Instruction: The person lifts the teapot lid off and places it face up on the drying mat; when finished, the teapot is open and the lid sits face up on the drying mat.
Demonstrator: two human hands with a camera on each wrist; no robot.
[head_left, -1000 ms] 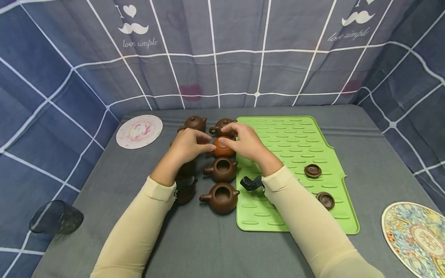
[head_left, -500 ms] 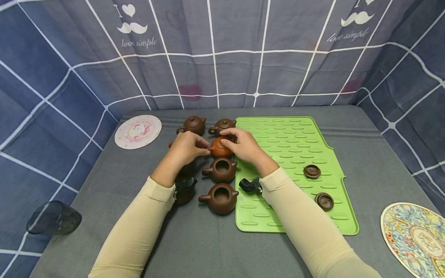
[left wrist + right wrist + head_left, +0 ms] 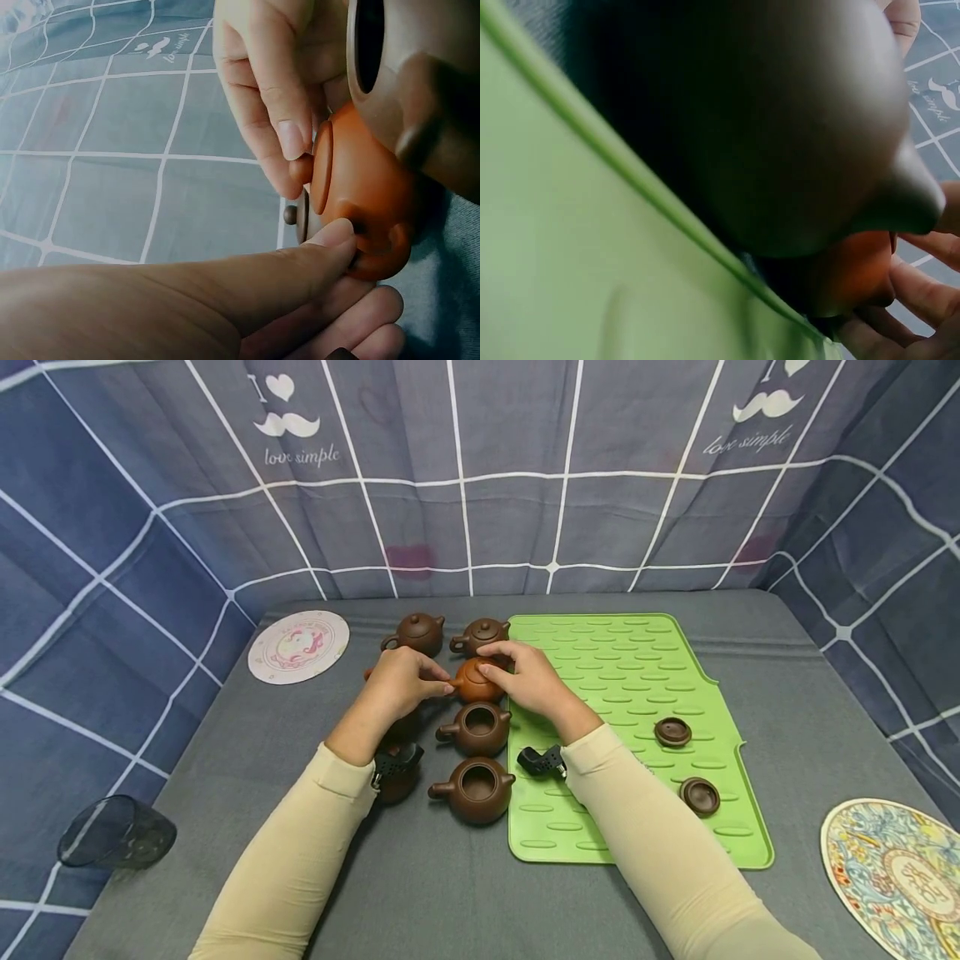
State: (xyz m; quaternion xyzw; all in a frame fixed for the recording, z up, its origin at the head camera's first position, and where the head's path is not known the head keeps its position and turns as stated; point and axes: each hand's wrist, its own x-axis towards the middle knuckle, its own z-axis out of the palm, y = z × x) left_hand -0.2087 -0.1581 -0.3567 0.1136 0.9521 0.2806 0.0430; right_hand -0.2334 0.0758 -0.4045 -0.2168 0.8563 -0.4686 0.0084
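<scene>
A reddish-brown clay teapot (image 3: 474, 690) stands in the right-hand row of teapots, with its lid (image 3: 323, 169) on. My left hand (image 3: 403, 685) pinches its handle (image 3: 401, 244) between thumb and fingers. From the other side, my right hand (image 3: 531, 678) holds the lid's knob (image 3: 301, 169) with thumb and fingertips. Two lidless dark brown teapots, a nearer one (image 3: 478, 790) and a middle one (image 3: 480, 729), stand in front in the same row. Behind is a lidded dark teapot (image 3: 480, 633). My left hand and forearm partly hide the other row.
A green mat (image 3: 622, 693) lies right of the teapots, bearing two loose dark lids, one farther (image 3: 672, 732) and one nearer (image 3: 700, 797). Another lidded teapot (image 3: 418, 633) stands at back left. A pink-white round mat (image 3: 298, 647), dark glass (image 3: 118, 832) and patterned round mat (image 3: 896, 868) lie outward.
My left hand has closed in on the reddish-brown teapot's handle and now pinches it. My right hand has come down slightly onto the lid's knob. The teapots stay in place.
</scene>
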